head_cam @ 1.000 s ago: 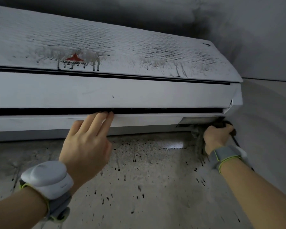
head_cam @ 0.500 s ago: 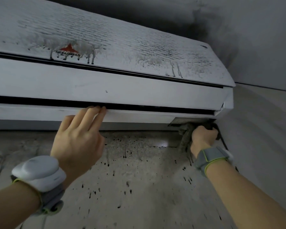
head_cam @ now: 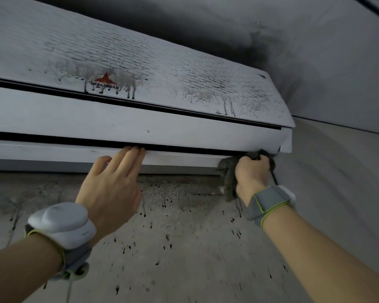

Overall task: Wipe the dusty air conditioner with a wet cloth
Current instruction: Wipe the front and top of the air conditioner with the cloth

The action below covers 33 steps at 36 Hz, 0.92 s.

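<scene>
One air conditioner (head_cam: 140, 119), white, wall-mounted, filling the upper left and centre of the frame. Long axis running from the left edge toward the right, sloping slightly down to its right end near the room corner. Front panel facing out and down toward the camera, streaked with grey dust and dried drip marks around one red triangular logo (head_cam: 105, 78). Two dark horizontal slots across the front, the lower one above the louvre (head_cam: 74, 150).

One cloth (head_cam: 228, 171), grey and crumpled, at the lower right end of the unit, pressed up against its underside near the corner. Right hand (head_cam: 252, 173) clenched around the cloth, knuckles toward the camera, part of the cloth hanging below the fist.

Left hand (head_cam: 109, 184) in the centre of the frame, flat and released, fingers straight, fingertips (head_cam: 132, 150) touching the front edge of the louvre just below the lower slot; grasping nothing.

Two wristbands: one with a bulky white device (head_cam: 61, 224) on the left wrist, lower left; one grey strap with a yellow-green edge (head_cam: 269, 199) on the right wrist.

Wall (head_cam: 184, 248) below the unit spattered with dark drips and specks. Dark soot-like staining on the surface above the unit's right end, upper centre.
</scene>
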{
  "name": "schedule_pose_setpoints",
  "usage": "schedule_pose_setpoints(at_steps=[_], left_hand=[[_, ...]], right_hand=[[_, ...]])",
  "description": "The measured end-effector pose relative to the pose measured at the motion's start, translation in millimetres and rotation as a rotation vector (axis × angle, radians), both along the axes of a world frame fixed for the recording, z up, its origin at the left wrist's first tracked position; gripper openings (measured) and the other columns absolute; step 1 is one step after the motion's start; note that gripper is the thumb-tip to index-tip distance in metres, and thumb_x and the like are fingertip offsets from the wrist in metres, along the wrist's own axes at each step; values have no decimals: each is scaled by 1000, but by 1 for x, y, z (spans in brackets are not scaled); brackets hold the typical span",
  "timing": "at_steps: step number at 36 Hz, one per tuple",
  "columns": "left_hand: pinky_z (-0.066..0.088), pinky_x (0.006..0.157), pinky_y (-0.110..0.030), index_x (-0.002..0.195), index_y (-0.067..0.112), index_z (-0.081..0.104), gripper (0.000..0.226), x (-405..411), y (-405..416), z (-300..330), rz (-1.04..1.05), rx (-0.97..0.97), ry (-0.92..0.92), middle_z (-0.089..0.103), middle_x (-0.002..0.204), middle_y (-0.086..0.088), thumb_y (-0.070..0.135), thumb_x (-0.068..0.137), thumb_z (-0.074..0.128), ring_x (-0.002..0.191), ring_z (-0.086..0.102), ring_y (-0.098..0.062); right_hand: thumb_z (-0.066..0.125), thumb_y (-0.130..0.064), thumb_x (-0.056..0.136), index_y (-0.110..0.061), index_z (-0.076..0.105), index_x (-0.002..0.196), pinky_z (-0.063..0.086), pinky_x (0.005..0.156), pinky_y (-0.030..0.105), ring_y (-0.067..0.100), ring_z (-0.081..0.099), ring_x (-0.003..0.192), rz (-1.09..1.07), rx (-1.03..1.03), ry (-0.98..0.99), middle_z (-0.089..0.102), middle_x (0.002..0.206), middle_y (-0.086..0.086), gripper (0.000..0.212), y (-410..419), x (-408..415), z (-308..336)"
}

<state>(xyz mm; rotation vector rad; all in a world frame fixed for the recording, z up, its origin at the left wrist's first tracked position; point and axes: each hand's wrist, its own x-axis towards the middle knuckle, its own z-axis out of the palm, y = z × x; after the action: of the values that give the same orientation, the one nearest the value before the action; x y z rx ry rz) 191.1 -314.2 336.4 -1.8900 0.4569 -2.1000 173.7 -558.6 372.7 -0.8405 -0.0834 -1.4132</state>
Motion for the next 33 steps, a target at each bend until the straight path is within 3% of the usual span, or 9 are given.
schedule_pose_setpoints(at_steps=[4, 8, 11, 18, 20, 26, 33], left_hand=[[33, 87, -41, 131, -6, 49, 66, -8, 3, -4, -15, 8, 45, 55, 129, -17, 31, 80, 30, 117, 53, -31], [33, 88, -41, 130, -3, 51, 65, -17, 6, -10, -41, 45, 59, 56, 127, -16, 32, 80, 29, 115, 53, -29], [33, 89, -41, 128, -2, 54, 63, -26, 14, -10, -71, 55, 46, 57, 125, -13, 32, 80, 30, 114, 51, -27], [33, 87, -41, 128, -1, 53, 61, -43, 32, 6, -78, 54, -21, 57, 122, -14, 28, 78, 31, 112, 47, -25], [33, 86, -41, 128, -2, 52, 60, -47, 30, 11, -76, 62, -54, 56, 123, -15, 25, 78, 31, 113, 45, -25], [32, 87, -42, 130, -4, 50, 59, -49, 15, 25, -33, 146, -153, 54, 128, -16, 23, 78, 44, 119, 42, -28], [32, 89, -41, 132, -3, 49, 61, -42, 4, 34, -71, 93, -201, 54, 130, -14, 21, 76, 49, 120, 41, -25]], right_hand=[[56, -4, 84, -21, 59, 99, 50, 92, 46, 29, 58, 100, 92, -292, 30, 62, 108, 11, 23, 46, -7, -18], [60, -2, 83, -19, 65, 106, 52, 89, 39, 25, 60, 97, 150, -512, 61, 63, 102, 6, 28, 77, -20, -29], [59, -1, 83, -17, 67, 107, 51, 85, 33, 21, 60, 93, 97, -513, 42, 63, 94, 2, 29, 79, -29, -33], [58, -14, 84, -20, 64, 107, 49, 93, 39, 25, 57, 101, -291, -412, 7, 55, 119, 9, 24, 33, -48, -26], [59, -18, 84, -18, 63, 113, 48, 94, 44, 29, 57, 104, -350, -363, 2, 50, 124, 9, 29, 14, -55, -18], [67, -15, 81, -10, 52, 128, 44, 99, 40, 30, 51, 115, -419, -268, 22, 36, 139, 8, 50, -42, -69, 3], [54, -5, 83, -19, 52, 129, 46, 94, 47, 35, 55, 109, -512, -292, 79, 52, 131, 7, 48, -75, -69, 19]])
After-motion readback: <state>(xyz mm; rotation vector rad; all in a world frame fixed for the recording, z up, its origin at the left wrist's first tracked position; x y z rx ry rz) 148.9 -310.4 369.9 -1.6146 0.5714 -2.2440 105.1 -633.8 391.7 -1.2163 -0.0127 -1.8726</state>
